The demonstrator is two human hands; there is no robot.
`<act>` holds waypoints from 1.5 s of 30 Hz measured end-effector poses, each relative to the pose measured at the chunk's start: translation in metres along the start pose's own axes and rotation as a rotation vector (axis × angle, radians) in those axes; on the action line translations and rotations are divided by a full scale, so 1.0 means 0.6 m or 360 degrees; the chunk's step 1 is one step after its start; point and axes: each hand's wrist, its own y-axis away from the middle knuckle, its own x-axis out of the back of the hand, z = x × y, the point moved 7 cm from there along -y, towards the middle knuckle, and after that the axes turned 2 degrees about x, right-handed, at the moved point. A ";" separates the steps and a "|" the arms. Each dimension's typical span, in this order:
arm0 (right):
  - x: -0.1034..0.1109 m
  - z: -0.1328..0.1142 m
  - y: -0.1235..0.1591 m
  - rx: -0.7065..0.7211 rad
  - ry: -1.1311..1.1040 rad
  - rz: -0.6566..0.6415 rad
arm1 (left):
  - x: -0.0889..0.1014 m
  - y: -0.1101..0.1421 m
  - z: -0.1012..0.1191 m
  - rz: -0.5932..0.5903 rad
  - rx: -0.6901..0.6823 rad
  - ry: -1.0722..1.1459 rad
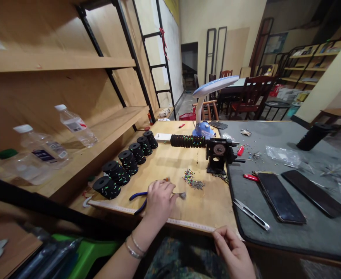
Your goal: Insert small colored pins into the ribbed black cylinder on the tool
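Palm down, the person's left hand (160,197) lies in front of and to the left of the black dial machine (219,153), fingers bent over the blue-handled pliers (137,195); from where I stand I cannot tell whether it grips them or merely covers them. A grey bristly tuft (182,195) lies just beside that thumb, nearer the machine than the pliers are. The right hand (231,252) is at the wooden table's (164,166) front edge, straight out before the machine, its thumb and fingers drawn together at the tips; whether something small is pinched there, I can't make out. Just left of the machine's foot I see a small heap of coloured beads (188,176) with metal pins (198,185) next to it. Out from the machine's left side runs a black ribbed roll (188,141) flecked with green, level above the tabletop. Farther left of it, six stubby black rolls (128,164) stand in a slanting row. Behind it rises a blue and white lamp (201,130). To the machine's right spreads a grey mat (333,240), bearing silver snips (252,215), two dark phone-like slabs (281,197) and a clear plastic bag (283,155).
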 end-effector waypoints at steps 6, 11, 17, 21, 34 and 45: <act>0.000 -0.001 0.006 -0.0034 -0.0058 0.0012 | -0.069 -0.047 0.079 -0.0336 -0.0001 0.0118; 0.007 0.000 0.016 -0.0041 -0.0073 0.0046 | -0.122 -0.076 0.084 -0.0428 0.0113 0.0061; 0.007 0.016 0.017 -0.0102 -0.0102 0.0030 | -0.140 -0.086 0.082 -0.0498 0.0120 0.0171; 0.007 0.013 0.017 -0.0054 -0.0102 0.0055 | -0.117 -0.079 0.086 -0.0467 0.0123 0.0378; -0.032 0.014 0.045 0.0179 0.0137 0.0015 | -0.129 0.156 0.080 -0.0607 0.0888 0.2258; -0.063 0.010 0.053 0.0215 0.0161 -0.0177 | -0.143 0.179 0.069 -0.0597 0.1012 0.2412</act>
